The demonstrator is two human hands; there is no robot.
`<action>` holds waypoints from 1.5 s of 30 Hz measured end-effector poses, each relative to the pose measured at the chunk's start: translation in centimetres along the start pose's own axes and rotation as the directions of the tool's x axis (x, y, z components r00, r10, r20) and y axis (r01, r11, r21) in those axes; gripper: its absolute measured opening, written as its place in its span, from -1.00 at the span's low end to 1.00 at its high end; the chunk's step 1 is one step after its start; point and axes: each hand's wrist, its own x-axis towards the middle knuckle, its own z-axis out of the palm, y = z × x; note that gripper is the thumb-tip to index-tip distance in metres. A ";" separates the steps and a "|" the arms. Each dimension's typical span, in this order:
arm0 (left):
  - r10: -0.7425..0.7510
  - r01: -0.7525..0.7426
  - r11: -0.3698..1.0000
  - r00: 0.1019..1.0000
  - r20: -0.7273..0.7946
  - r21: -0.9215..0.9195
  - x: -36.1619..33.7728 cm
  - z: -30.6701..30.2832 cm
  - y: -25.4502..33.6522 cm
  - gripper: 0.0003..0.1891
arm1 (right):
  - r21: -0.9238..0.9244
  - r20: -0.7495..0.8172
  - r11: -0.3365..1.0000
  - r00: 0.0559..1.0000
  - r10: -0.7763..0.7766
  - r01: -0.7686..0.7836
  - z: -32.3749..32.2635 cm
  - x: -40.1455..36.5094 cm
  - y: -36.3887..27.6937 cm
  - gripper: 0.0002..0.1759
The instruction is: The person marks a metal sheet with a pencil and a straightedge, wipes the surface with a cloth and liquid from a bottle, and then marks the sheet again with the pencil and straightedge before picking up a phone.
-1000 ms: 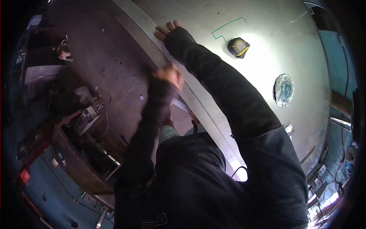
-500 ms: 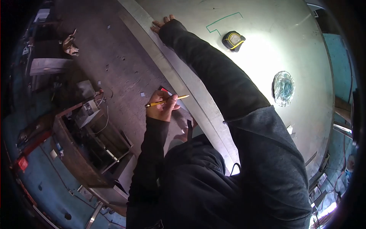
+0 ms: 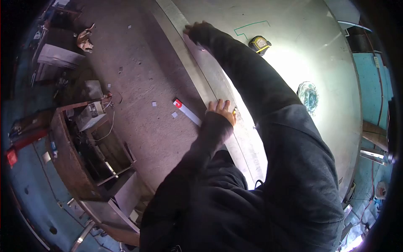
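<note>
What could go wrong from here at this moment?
The metal strip might shift if the left hand and right hand press on it unevenly; I can't tell whether it is fixed.
The tape measure lies near the right sleeve, so a sweep of that arm could knock it.
Only a bit of the pencil shows by the left hand; it might slip.

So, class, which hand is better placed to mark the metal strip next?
Probably the left hand: it lies over the metal strip, and a small yellow tip, likely a pencil's, shows beside it. The right hand, farther along, shows no tool.
</note>
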 end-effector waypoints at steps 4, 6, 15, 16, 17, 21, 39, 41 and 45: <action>-0.039 0.035 0.999 0.994 0.099 0.037 -0.5 -2.3 0.2 -0.52 | 0.039 -0.083 0.991 0.989 -0.123 0.126 5.6 -6.9 -1.0 -0.40; -0.055 0.048 0.996 0.993 0.104 0.069 -0.9 -2.4 0.3 -0.47 | 0.028 -0.081 0.993 0.991 -0.111 0.113 7.4 -11.6 -2.2 -0.12; 0.064 -0.074 0.997 0.969 -0.240 -0.032 -2.1 0.0 -2.0 -0.58 | 0.003 -0.040 0.999 0.998 -0.040 0.040 7.7 -18.1 -4.3 0.44; 0.055 -0.071 0.996 0.962 -0.268 -0.048 -1.9 -0.9 -3.1 -0.61 | -0.021 -0.031 0.999 0.999 -0.033 0.032 7.5 -18.2 -4.4 0.41; 0.221 -0.184 0.975 0.785 -0.578 0.122 -2.6 -1.7 -4.1 -0.58 | -0.047 -0.020 0.999 0.999 -0.029 0.028 7.4 -18.2 -4.5 0.37; -0.584 0.137 0.688 0.688 -0.431 -0.713 0.0 -1.8 -10.0 -0.61 | -0.052 -0.055 0.998 0.998 0.018 -0.021 8.3 -17.4 -4.7 -0.17; 0.111 -0.256 0.936 0.866 -0.487 -0.243 -11.3 7.9 8.8 -0.83 | -0.085 -0.073 0.995 0.997 0.040 -0.046 9.0 -16.6 -4.9 -0.21; 0.056 -0.236 0.933 0.842 -0.537 -0.272 -9.8 7.7 7.3 -0.83 | -0.058 -0.076 0.997 0.996 0.040 -0.044 9.6 -16.6 -4.9 -0.18; 0.074 -0.252 0.953 0.732 -0.677 -0.168 -4.2 3.0 1.0 -0.80 | -0.072 -0.100 0.997 0.995 0.027 -0.034 8.9 -17.3 -5.0 0.05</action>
